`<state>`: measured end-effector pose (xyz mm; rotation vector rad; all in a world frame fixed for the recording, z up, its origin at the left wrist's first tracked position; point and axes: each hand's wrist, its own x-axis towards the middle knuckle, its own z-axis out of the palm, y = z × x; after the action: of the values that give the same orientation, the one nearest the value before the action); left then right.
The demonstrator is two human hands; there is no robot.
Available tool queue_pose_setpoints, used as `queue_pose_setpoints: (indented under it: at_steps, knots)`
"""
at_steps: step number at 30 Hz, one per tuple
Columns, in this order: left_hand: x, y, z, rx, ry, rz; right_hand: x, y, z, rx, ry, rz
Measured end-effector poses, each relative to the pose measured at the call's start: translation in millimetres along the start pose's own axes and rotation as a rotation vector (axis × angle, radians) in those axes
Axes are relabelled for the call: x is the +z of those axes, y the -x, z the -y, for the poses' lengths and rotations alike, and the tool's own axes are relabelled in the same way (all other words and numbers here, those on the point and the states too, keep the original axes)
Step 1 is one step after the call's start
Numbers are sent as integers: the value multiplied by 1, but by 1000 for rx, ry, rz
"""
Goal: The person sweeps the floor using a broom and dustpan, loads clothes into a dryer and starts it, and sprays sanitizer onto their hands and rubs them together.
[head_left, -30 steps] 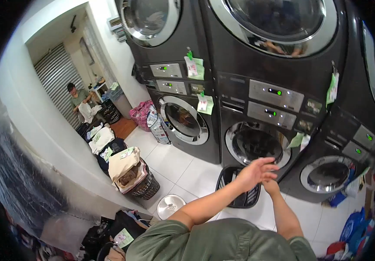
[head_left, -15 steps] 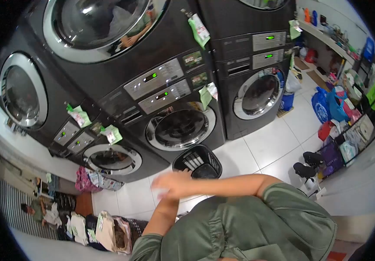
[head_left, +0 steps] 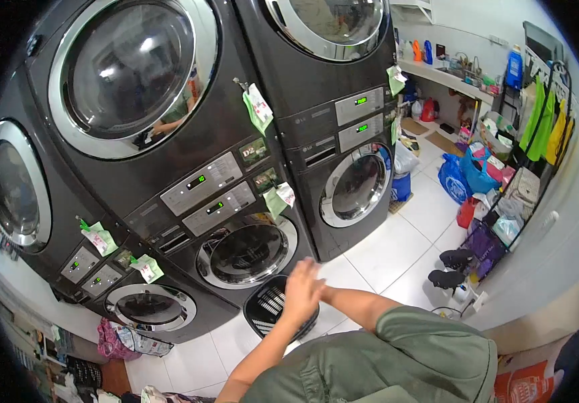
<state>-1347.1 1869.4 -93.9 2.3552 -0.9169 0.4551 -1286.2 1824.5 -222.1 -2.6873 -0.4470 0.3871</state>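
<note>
My left hand (head_left: 300,293) is raised in front of my body, over the dark plastic basket (head_left: 260,313) on the floor. Its fingers point up and are slightly apart, with nothing seen in them. Behind it and against it is my right hand (head_left: 321,291), mostly covered, so its fingers cannot be made out. The basket stands before the closed round door of a lower machine (head_left: 249,256). Above that door, lit panels (head_left: 201,180) show green digits, and a green and white tag (head_left: 279,199) hangs beside them.
Stacked machines (head_left: 282,127) line the wall. At the right are blue bags (head_left: 454,178), dark shoes (head_left: 446,278), a purple bag (head_left: 485,248) and a rack with green cloth (head_left: 538,124). A pink bag (head_left: 111,341) lies at lower left, and a shelf (head_left: 444,75) holds bottles.
The view has swung rightward, bringing the shelf and rack into sight. My hands have moved against each other; my left hand is now in front, where my right arm was half a second ago.
</note>
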Motion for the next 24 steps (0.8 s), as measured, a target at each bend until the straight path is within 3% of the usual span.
queue_pose_setpoints:
  at_steps: [1,2,3,4,6,8,9,10,11,12,13,14,15,16,17,19,20,21,22,24]
  knots:
    - [20,7,6,95,111,88,-1,-4,8,-25,90,135]
    - [38,14,14,188,222,176,0,2,6,-170,60,120]
    - [27,19,12,56,136,315,-8,13,9,-315,32,107]
    - [15,24,11,-64,29,461,-30,38,16,-577,-117,-66]
    - [31,55,50,152,-79,59,-22,33,8,-592,51,-140]
    - [17,73,72,-3,-128,82,-24,43,-14,-452,163,181]
    - [29,108,106,-337,-133,193,-26,56,-27,-357,-40,148]
    - [41,152,139,-675,-138,308,0,40,-62,-491,-315,125]
    - [37,178,152,-814,-195,435,-12,53,-75,-352,-473,146]
    - [33,198,163,-948,-253,561,5,56,-104,-296,-466,-10]
    - [33,221,173,-884,-289,516,7,62,-131,34,-570,133]
    - [37,243,181,-818,-323,471,22,73,-163,149,-748,11]
    - [41,259,186,-818,-323,482,40,86,-195,337,-711,-92]
    - [47,274,191,-899,-239,507,59,100,-225,545,-460,-106]
    - [53,289,196,-983,-160,530,51,125,-237,679,-402,26]
    - [109,364,251,-544,-223,900,77,157,-284,720,-407,156]
    - [110,355,239,-307,-223,1014,84,170,-300,744,-483,268]
    - [105,379,230,-786,-11,1005,84,189,-305,852,-640,216]
    - [105,372,216,-928,52,1006,81,207,-310,957,-794,157]
    - [110,353,201,-1006,112,1041,135,219,-366,1066,-709,171]
